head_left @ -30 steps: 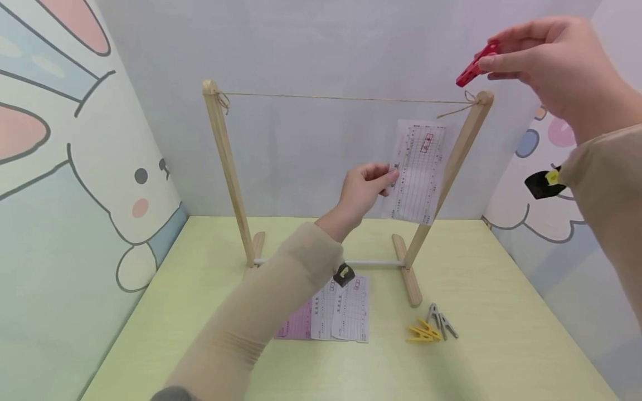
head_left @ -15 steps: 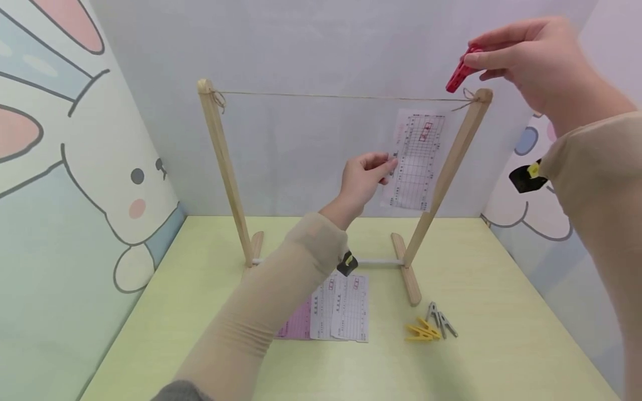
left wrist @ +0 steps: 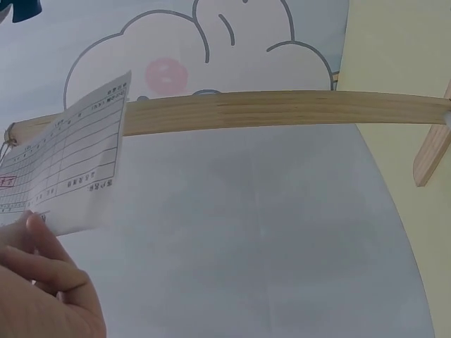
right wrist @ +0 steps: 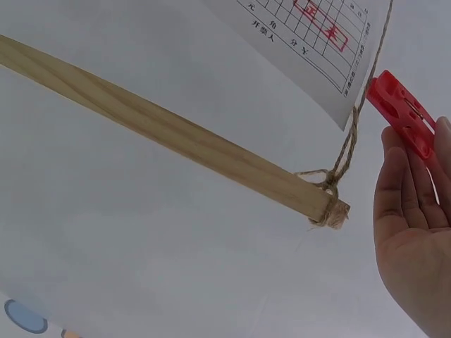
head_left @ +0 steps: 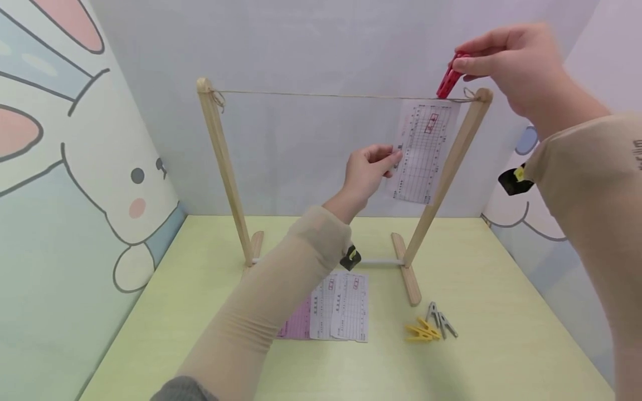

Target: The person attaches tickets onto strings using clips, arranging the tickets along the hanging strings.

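Pinching the side edge of a printed slip (head_left: 426, 150), the left hand (head_left: 368, 170) has it beside the string (head_left: 301, 95), near the right-hand post (head_left: 453, 150), from the head view. The right hand's (head_left: 516, 67) grip is closed on a red clothespin (head_left: 448, 78) at the string. Only here do I see yellow clothespins (head_left: 421, 332), grey clothespins (head_left: 441, 320) and overlapping slips (head_left: 351, 312) on the table (head_left: 175, 334).

The left wrist view shows the held slip bending, thin and whitish, ruled in dark lines, its small print blurred.

The right wrist view adds the knot (right wrist: 331, 183) and legible characters, "元 角 分 ¥" and "开票人", near a red boxed stamp; I can't tell whether the clothespin touches the string.
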The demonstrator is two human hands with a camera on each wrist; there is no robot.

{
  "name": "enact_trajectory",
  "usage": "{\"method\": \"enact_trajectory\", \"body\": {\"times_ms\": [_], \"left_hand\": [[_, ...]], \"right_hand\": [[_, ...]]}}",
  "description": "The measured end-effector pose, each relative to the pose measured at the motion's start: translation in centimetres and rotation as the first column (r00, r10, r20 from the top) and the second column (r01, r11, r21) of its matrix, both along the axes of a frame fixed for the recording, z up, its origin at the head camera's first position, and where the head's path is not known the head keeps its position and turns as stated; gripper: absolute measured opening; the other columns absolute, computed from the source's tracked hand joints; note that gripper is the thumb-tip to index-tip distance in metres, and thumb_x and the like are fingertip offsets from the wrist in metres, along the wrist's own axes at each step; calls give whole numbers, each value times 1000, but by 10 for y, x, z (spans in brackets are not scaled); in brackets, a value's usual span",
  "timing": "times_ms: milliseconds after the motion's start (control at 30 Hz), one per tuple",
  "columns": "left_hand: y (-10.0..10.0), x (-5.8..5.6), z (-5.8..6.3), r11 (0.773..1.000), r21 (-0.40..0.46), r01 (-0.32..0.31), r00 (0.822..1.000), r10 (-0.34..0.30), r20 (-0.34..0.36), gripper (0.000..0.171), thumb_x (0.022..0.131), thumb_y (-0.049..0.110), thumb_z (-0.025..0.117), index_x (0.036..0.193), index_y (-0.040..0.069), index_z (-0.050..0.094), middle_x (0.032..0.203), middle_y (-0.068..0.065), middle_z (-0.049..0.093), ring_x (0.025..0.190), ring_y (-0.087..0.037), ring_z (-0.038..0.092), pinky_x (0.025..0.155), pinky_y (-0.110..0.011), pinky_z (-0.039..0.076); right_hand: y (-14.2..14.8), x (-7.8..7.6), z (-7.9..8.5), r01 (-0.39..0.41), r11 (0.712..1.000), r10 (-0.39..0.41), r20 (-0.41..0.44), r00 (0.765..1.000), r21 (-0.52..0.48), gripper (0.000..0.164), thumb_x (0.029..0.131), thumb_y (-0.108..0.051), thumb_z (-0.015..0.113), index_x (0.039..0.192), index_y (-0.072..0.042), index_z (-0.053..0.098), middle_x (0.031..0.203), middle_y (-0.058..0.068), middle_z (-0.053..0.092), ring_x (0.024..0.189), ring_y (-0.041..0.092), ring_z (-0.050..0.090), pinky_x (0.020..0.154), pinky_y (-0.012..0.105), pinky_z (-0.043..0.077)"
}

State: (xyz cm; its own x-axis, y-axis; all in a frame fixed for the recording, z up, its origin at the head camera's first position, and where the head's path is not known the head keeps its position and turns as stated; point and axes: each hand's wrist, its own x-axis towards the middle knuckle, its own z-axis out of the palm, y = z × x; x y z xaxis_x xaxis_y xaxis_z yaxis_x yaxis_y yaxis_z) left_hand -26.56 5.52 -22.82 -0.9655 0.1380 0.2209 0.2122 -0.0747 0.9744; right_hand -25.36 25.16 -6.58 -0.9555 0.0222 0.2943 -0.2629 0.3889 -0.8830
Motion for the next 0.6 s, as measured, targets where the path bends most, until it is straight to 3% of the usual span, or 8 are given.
{"method": "enact_trajectory", "body": {"times_ms": [267, 367, 500, 600], "left_hand": [[1, 1, 3, 1000, -11, -1, 1000, 1, 3, 25, 93, 17, 69, 114, 3, 70, 102, -6, 73, 64, -6, 56, 71, -23, 54], [1, 2, 3, 1000, -10, 2, 1000, -2, 6, 25, 93, 17, 69, 114, 4, 70, 102, -6, 73, 64, -6, 56, 75, -27, 56], [1, 2, 3, 1000, -5, 5, 1000, -5, 3, 24, 93, 17, 69, 113, 3, 70, 101, -6, 72, 64, -6, 56, 69, -20, 54], [2, 1, 2, 1000, 3, 8, 1000, -8, 1, 24, 93, 16, 69, 113, 3, 70, 102, -7, 72, 64, -6, 56, 66, -17, 52]], "right_hand": [[-9, 4, -3, 39, 993, -36, -27, 999, 107, 39, 83, -36, 75, 118, -19, 73, 97, -16, 68, 101, 8, 49, 80, 5, 47], [-12, 3, -4, 36, 989, -31, -38, 999, 140, 37, 85, -36, 74, 117, -18, 73, 96, -16, 68, 98, 9, 48, 69, 8, 46], [-16, 2, -5, 32, 984, -25, -43, 999, 175, 34, 87, -35, 72, 116, -18, 74, 94, -16, 68, 96, 9, 49, 67, 9, 45], [-19, 1, -6, 36, 979, -28, -41, 999, 198, 36, 88, -36, 71, 118, -17, 73, 94, -17, 67, 96, 9, 50, 78, 12, 45]]}}
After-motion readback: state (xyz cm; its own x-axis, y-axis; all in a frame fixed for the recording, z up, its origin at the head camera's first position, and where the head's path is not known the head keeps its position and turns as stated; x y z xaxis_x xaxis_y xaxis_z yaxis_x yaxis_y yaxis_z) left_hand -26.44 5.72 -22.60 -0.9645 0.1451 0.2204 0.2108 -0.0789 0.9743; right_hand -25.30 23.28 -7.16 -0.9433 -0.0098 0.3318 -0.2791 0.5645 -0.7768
